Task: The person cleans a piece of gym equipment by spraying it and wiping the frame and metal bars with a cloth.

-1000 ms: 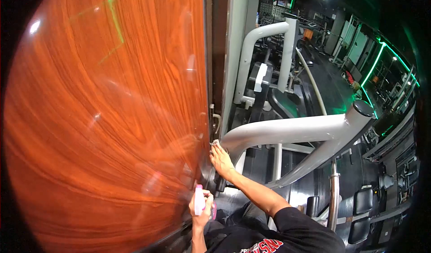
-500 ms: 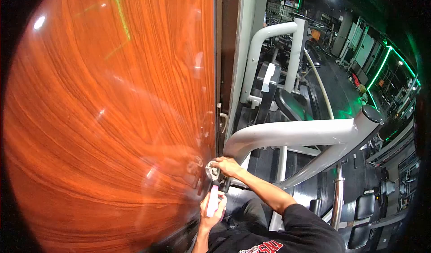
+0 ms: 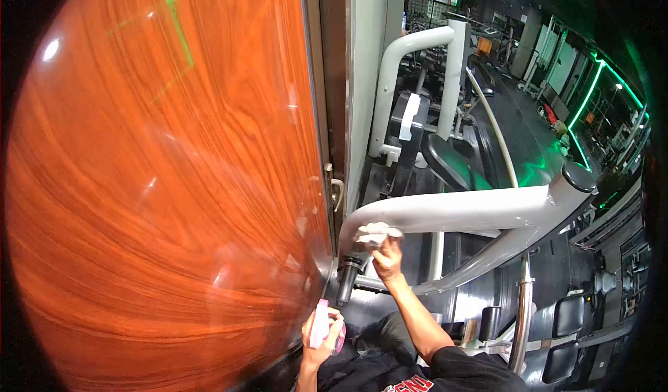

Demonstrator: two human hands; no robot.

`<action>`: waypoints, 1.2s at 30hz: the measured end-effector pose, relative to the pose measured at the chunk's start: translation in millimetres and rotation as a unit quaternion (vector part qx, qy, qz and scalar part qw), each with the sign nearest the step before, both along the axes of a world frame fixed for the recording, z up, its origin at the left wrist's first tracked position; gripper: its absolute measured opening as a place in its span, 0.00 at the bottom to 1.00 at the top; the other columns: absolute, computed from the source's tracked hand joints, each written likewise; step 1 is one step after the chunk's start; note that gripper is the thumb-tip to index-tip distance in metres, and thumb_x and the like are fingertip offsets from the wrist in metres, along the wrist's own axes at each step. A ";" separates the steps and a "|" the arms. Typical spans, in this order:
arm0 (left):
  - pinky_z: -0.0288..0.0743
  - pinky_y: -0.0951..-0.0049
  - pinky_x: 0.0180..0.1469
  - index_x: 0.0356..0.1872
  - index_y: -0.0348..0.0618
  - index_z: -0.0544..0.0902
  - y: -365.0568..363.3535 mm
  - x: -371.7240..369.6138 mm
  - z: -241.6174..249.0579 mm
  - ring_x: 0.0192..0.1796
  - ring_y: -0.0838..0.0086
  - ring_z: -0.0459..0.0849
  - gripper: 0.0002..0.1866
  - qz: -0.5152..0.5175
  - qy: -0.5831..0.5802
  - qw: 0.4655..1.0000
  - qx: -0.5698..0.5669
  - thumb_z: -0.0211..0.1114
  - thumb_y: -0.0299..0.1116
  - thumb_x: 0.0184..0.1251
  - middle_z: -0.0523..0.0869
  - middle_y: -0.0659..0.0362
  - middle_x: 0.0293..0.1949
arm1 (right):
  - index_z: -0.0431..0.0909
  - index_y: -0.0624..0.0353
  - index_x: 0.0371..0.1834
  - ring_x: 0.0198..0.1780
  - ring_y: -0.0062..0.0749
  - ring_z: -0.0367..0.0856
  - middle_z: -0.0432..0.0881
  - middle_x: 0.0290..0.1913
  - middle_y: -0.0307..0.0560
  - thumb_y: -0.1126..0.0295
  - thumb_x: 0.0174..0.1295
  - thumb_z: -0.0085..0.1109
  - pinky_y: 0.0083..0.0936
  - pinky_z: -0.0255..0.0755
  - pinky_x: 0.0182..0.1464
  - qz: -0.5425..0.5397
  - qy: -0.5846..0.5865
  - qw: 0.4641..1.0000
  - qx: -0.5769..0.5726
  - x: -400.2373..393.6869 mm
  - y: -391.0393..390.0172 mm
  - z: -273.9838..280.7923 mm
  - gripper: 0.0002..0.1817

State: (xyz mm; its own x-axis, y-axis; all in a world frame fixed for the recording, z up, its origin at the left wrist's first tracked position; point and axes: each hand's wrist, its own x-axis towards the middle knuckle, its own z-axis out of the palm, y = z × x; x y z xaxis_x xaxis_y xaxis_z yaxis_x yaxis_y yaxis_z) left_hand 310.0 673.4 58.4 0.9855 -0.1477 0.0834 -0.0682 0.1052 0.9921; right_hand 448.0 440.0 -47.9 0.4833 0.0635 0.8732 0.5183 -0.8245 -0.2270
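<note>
My right hand [image 3: 388, 258] is closed on a crumpled white cloth [image 3: 377, 234], which lies against the curved end of a thick grey machine tube [image 3: 459, 212]. Lower and to the left, my left hand [image 3: 320, 336] is wrapped round a white and pink spray bottle [image 3: 320, 326], held upright near the wooden door. Between the two hands, a black cylindrical peg [image 3: 347, 284] sticks out below the tube's bend.
A glossy reddish wooden door [image 3: 174, 183] fills the left side, with a metal handle [image 3: 337, 193] at its edge. Behind the tube stand another grey frame [image 3: 452, 79] and a black pad [image 3: 447, 161]. Black padded seats [image 3: 569, 315] are at the lower right.
My right hand has moved right and up with the cloth, from beside the door edge onto the tube. My left hand has dropped slightly with the bottle. The black peg now shows more fully.
</note>
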 end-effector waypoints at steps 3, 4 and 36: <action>0.76 0.79 0.28 0.41 0.36 0.77 2.9 1.3 -7.4 0.25 0.80 0.82 0.08 0.009 0.001 1.000 0.007 0.64 0.21 0.60 0.83 0.58 0.29 | 0.81 0.52 0.47 0.57 0.49 0.76 0.76 0.60 0.49 0.78 0.46 0.60 0.43 0.69 0.61 0.112 0.115 0.986 -0.053 3.4 15.4 -40.2 0.21; 0.76 0.79 0.28 0.41 0.36 0.77 3.2 1.9 -8.1 0.25 0.80 0.82 0.09 0.004 0.001 1.000 0.009 0.64 0.21 0.60 0.83 0.58 0.28 | 0.79 0.50 0.51 0.58 0.47 0.76 0.75 0.60 0.49 0.78 0.48 0.57 0.42 0.68 0.62 0.143 0.170 0.972 -0.077 4.5 19.0 -50.1 0.23; 0.76 0.76 0.30 0.40 0.34 0.73 -16.3 4.7 10.2 0.25 0.78 0.80 0.07 -0.047 0.005 0.999 0.000 0.59 0.26 0.66 0.79 0.58 0.32 | 0.56 0.74 0.68 0.70 0.49 0.60 0.61 0.68 0.67 0.80 0.64 0.42 0.35 0.45 0.74 -0.315 -0.172 0.778 0.515 -40.9 -60.0 107.6 0.26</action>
